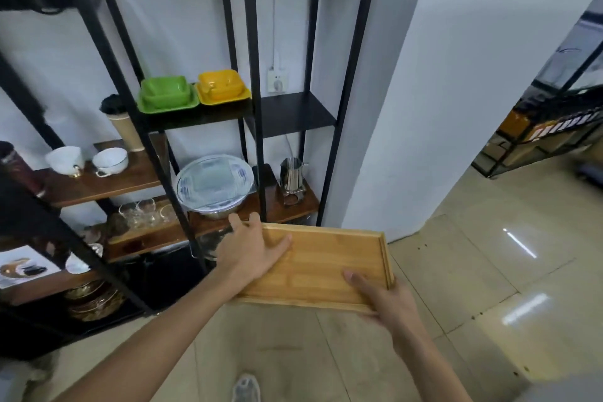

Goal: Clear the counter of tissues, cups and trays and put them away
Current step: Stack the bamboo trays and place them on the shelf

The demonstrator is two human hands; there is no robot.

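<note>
A flat wooden tray (pixel 329 263) with a low raised rim is held level in front of a black metal shelf unit (pixel 253 52), just below its brown wooden shelf. My left hand (pixel 251 246) lies on the tray's left end, palm down with fingers spread over the rim. My right hand (pixel 381 299) grips the near right corner, thumb on top. The tray carries nothing.
The wooden shelf (pixel 277 209) holds a covered steel bowl (pixel 213 184) and a steel jug (pixel 292 178). Green (pixel 166 93) and yellow (pixel 222 85) dish sets sit higher up. White cups (pixel 109 160), glasses and plates fill the left shelves. A white pillar (pixel 440 91) stands right; tiled floor below.
</note>
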